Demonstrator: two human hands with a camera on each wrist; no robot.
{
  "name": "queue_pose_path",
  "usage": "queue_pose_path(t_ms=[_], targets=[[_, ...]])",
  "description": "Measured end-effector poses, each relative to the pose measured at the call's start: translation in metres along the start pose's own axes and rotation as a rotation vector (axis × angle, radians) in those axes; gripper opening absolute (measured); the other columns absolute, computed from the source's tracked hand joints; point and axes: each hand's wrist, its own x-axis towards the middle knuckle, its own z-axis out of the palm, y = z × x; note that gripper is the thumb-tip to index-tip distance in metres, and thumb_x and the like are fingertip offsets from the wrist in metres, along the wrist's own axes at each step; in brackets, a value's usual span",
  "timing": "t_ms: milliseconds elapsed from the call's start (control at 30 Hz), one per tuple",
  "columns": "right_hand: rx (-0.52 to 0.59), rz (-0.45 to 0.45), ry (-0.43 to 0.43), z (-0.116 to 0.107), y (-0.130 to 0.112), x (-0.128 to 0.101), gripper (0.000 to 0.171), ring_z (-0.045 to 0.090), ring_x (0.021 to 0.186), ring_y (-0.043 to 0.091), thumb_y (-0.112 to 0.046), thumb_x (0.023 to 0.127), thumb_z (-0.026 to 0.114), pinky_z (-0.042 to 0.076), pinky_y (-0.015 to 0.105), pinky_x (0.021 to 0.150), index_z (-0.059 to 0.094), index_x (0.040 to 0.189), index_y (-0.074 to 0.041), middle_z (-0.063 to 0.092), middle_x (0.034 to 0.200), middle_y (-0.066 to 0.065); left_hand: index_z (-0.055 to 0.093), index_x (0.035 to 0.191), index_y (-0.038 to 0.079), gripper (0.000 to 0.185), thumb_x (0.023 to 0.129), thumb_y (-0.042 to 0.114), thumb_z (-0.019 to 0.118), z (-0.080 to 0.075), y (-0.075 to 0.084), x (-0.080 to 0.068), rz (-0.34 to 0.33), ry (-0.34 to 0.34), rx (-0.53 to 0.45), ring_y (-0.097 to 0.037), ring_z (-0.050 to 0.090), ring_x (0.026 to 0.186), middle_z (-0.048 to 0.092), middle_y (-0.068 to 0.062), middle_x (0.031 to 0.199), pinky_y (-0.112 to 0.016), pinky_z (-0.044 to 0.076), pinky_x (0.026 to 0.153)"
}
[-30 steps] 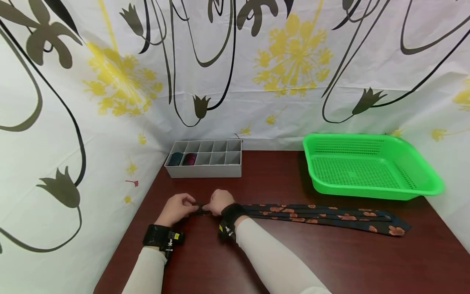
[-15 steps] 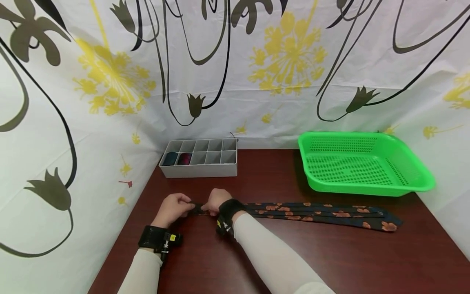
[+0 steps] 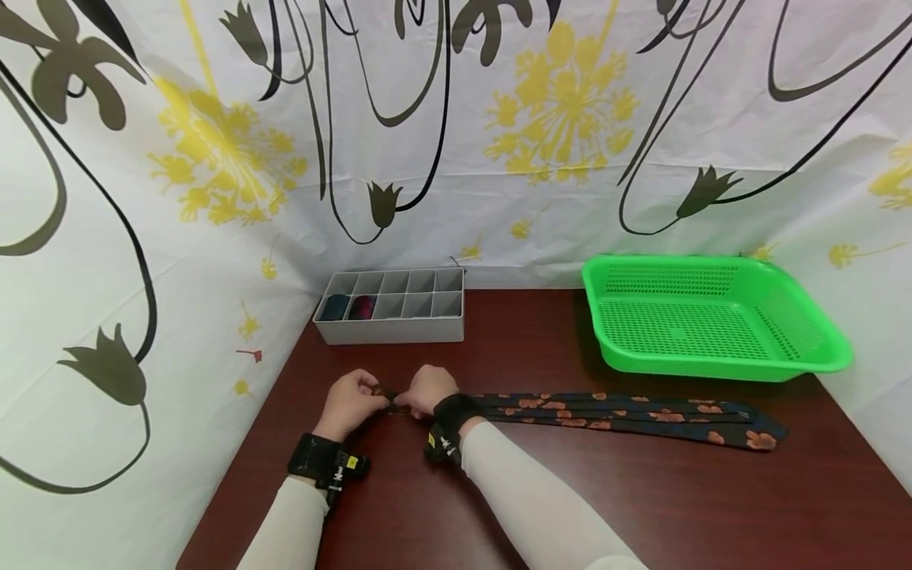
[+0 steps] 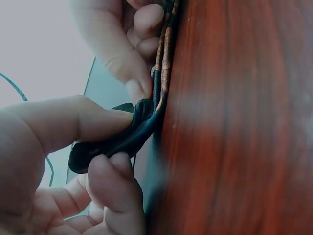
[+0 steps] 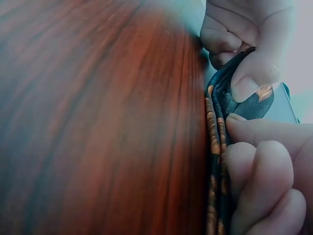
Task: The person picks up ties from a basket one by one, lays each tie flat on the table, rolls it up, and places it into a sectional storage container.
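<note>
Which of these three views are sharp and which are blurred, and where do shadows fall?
Head view: evenly lit and sharp, a soft shadow on the table under the green basket. Left wrist view: the left hand pinching the tie is fairly clear, the wood beside it smeared. Right wrist view: the right hand is soft, the tabletop blurred.

Green basket (image 3: 712, 324), grey divided organizer (image 3: 390, 309) on table (image 3: 641, 491).
</note>
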Motion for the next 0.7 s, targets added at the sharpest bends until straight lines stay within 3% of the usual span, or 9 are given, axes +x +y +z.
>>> queue_pose_path(t_ms=[167,267,433,567,700], targets=[[-0.002,-0.008,-0.002,-0.001,-0.001,0.001,0.049,0.059,0.045,0.012,-0.037,0.092,0.081,0.039,0.025,0.050,0.068,0.049,-0.017,0.059,0.045,-0.004,0.069,0.104,0.004,0.024,0.086,0.012,0.083,-0.003,-0.003,0.001,-0.047,-0.016,-0.114,-0.018,0.068,0.069,0.071,-0.010,0.088,-0.029,0.059,0.066],[-0.051,0.002,0.011,-0.001,0.000,0.001,0.048,0.057,0.047,0.012,-0.043,0.089,0.081,0.040,0.026,0.049,0.067,0.050,-0.019,0.058,0.046,-0.006,0.070,0.103,0.003,0.021,0.087,0.011,0.082,-0.004,-0.005,0.002,-0.035,-0.012,-0.128,-0.017,0.068,0.068,0.071,-0.010,0.088,-0.029,0.060,0.065],[-0.091,0.025,0.037,-0.007,0.011,-0.005,0.046,0.057,0.047,0.013,-0.043,0.084,0.082,0.041,0.028,0.048,0.065,0.049,-0.019,0.058,0.046,-0.005,0.072,0.099,0.006,0.019,0.085,0.015,0.081,-0.005,-0.004,0.000,0.051,0.074,-0.001,-0.018,0.067,0.077,0.074,-0.009,0.089,-0.031,0.055,0.070],[0.056,0.013,-0.021,-0.018,0.025,-0.011,0.044,0.060,0.044,0.011,-0.031,0.090,0.081,0.045,0.025,0.049,0.069,0.051,-0.015,0.062,0.047,-0.002,0.069,0.100,0.010,0.021,0.082,0.013,0.081,-0.002,0.003,-0.004,0.124,0.145,0.074,-0.020,0.064,0.082,0.072,-0.008,0.091,-0.034,0.051,0.072],[0.214,-0.005,-0.079,-0.026,0.030,-0.012,0.038,0.059,0.043,0.007,-0.024,0.093,0.080,0.047,0.021,0.050,0.071,0.058,-0.013,0.063,0.050,-0.004,0.062,0.093,0.013,0.024,0.079,0.007,0.081,0.006,0.012,-0.004,0.291,0.142,0.150,-0.018,0.058,0.075,0.065,-0.004,0.083,-0.034,0.047,0.069]])
